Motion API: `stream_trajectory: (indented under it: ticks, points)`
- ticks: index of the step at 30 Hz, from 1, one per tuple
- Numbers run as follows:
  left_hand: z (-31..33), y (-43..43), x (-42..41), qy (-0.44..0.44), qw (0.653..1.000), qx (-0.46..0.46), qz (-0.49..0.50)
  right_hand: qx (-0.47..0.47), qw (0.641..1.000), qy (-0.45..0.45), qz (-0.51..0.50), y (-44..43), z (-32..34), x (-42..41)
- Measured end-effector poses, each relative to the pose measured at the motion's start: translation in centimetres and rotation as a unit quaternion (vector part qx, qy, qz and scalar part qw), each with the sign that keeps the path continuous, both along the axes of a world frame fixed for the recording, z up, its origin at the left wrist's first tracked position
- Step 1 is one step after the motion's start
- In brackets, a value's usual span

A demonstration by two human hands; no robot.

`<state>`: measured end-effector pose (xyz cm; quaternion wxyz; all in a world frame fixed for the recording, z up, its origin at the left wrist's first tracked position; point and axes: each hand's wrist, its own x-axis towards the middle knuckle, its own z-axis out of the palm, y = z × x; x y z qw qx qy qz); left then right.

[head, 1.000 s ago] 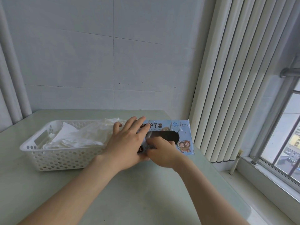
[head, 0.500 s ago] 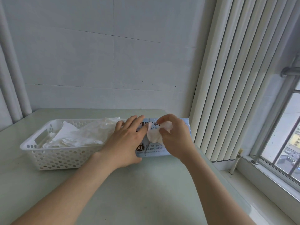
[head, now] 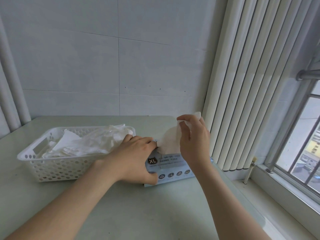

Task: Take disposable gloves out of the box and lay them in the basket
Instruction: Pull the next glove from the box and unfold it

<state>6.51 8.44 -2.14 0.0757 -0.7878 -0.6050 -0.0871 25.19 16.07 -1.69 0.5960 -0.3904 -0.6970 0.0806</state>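
A light blue glove box (head: 170, 171) marked XL lies on the table to the right of a white perforated basket (head: 57, 168). My left hand (head: 134, 158) holds the box down, fingers over its top and thumb on its front face. My right hand (head: 194, 137) pinches a thin white glove (head: 168, 142) and holds it above the box, its lower end still at the box opening. Several crumpled white gloves (head: 90, 142) lie piled in the basket.
The pale green table (head: 135, 213) meets a tiled wall at the back. White vertical blinds (head: 245, 84) hang just right of the box. The table's right edge drops to a window sill (head: 280, 196) with a barred window.
My right hand has risen from the box opening, drawing a white glove up out of it. My left hand has stayed on the box.
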Motion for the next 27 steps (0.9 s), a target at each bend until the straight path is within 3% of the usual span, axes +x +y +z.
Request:
stream_trajectory:
  ticks: [7,13,19,23,25,27]
  points:
    - [-0.2,-0.1,0.0,0.019,1.0,-0.006,0.008,0.012,0.993,0.115,0.007,0.0,0.4,0.1]
    - [-0.1,0.6,0.5,-0.089,0.995,0.037,0.033,-0.064,0.98,0.186,0.027,-0.2,0.9,-0.1]
    - [0.5,0.3,1.0,-0.153,0.978,0.12,0.079,-0.206,0.978,0.004,-0.014,-0.2,0.4,0.1]
    - [0.7,-0.1,1.6,-0.191,0.968,0.12,0.107,-0.214,0.971,-0.061,-0.083,-0.2,0.1,0.2]
    - [0.7,-0.3,2.0,-0.233,0.964,0.11,0.072,-0.217,0.968,-0.068,-0.111,-0.2,0.3,0.5]
    - [0.7,-0.4,2.4,-0.219,0.97,0.1,0.036,-0.192,0.969,-0.089,-0.129,-0.4,0.4,0.5]
